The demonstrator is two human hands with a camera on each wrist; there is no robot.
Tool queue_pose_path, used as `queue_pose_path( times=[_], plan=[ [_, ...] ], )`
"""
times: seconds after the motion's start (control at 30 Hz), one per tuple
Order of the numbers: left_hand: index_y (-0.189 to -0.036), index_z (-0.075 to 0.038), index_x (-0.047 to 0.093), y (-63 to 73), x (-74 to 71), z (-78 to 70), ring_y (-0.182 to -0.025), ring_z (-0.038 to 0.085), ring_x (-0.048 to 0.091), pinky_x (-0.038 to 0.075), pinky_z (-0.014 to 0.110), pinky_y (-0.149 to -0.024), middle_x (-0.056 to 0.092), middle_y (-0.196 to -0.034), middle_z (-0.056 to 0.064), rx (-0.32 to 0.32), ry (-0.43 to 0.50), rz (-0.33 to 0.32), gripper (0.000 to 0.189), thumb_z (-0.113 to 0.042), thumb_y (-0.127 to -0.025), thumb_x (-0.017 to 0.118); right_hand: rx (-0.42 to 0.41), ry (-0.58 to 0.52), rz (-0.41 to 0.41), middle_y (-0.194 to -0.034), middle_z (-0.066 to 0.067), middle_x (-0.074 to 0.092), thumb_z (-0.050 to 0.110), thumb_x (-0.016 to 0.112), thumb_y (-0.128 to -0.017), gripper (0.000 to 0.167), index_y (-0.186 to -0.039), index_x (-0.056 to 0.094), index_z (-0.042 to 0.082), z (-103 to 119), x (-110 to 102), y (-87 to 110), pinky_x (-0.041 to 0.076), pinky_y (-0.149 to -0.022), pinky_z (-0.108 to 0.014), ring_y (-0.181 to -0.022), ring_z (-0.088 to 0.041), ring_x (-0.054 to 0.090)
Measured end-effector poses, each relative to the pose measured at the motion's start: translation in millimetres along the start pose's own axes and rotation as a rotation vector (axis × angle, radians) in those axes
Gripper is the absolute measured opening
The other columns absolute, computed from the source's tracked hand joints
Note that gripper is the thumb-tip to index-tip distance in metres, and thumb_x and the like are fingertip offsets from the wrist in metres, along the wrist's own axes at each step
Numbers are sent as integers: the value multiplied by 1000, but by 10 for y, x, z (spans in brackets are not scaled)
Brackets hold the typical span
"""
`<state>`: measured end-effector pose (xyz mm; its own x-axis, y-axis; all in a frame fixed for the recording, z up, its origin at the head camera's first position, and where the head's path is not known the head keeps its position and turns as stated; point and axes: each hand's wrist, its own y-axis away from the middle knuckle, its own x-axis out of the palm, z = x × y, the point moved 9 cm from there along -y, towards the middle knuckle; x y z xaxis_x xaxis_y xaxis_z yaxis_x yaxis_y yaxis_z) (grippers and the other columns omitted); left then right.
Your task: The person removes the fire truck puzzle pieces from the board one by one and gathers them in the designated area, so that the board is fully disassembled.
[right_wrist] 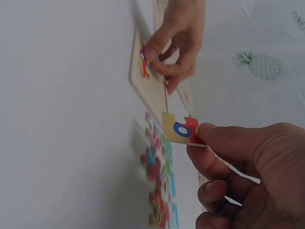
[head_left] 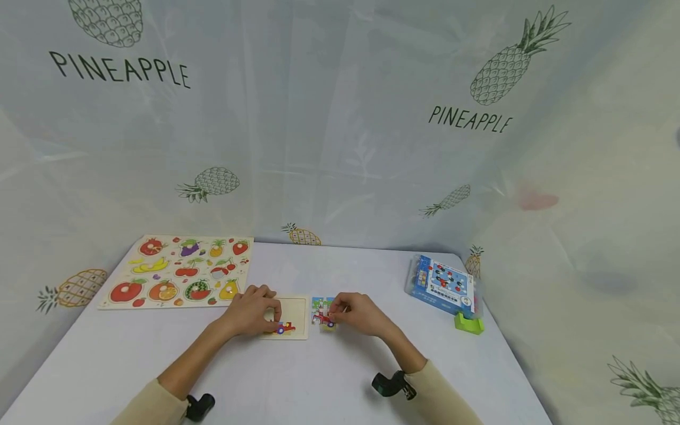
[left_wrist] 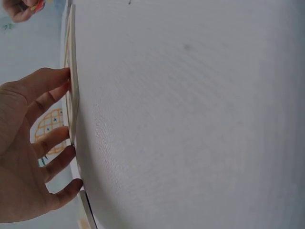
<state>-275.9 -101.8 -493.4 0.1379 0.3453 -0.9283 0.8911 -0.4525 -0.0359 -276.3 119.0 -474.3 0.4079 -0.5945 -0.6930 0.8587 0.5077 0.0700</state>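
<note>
A shallow wooden puzzle board [head_left: 297, 307] lies on the table, with a few picture pieces [head_left: 287, 328] along its near edge. My left hand [head_left: 251, 311] rests at the board's left side. Its thumb presses on a piece there, and its other fingers spread over the board's edge and the table in the left wrist view. Between thumb and index finger, my right hand [right_wrist: 257, 162] pinches a jigsaw piece [right_wrist: 182, 130] with a blue wheel on yellow and red. Below that piece, several colourful jigsaw pieces [head_left: 320, 306] lie to the right of the board.
A large fruit-picture board [head_left: 175, 280] lies at the back left. On the right stand a blue-labelled plastic box [head_left: 443, 286] and a small green block [head_left: 469, 324]. A pineapple-print curtain [head_left: 329, 147] hangs behind the table.
</note>
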Motion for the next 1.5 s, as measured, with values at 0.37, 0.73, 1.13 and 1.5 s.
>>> queue_pose_path(
  times=[0.37, 0.73, 1.13, 1.5],
  plan=[
    [-72, -40, 59, -7, 0, -10, -118, 36, 49, 40, 67, -88, 60, -133, 10, -11, 3, 2, 24, -44, -81, 81, 52, 28, 47, -82, 6, 66, 17, 72, -93, 5, -94, 69, 12, -336, -89, 238, 46, -67, -26, -73, -9, 57],
    [-72, -42, 58, -33, 49, 24, -119, 35, 49, 41, 65, -88, 59, -132, 7, -17, -1, 8, 24, -45, -81, 80, 85, 131, -28, -78, 9, 61, 20, 73, -92, 7, -89, 67, 19, -486, -90, 249, 43, -64, -27, -72, -9, 53],
    [-72, -42, 58, -33, 48, 41, -119, 34, 48, 40, 66, -88, 59, -133, 8, -23, 10, 8, 24, -44, -81, 80, 88, 167, -70, -78, 10, 61, 18, 74, -91, 6, -88, 68, 17, -420, -96, 243, 43, -64, -26, -72, -9, 53],
    [-72, -40, 59, -27, 27, 31, -118, 34, 48, 40, 66, -89, 59, -133, 8, -24, 16, 7, 23, -44, -81, 80, 86, 195, -65, -77, 10, 61, 19, 75, -90, 7, -86, 68, 19, -448, -79, 252, 43, -62, -26, -69, -8, 52]
  ],
)
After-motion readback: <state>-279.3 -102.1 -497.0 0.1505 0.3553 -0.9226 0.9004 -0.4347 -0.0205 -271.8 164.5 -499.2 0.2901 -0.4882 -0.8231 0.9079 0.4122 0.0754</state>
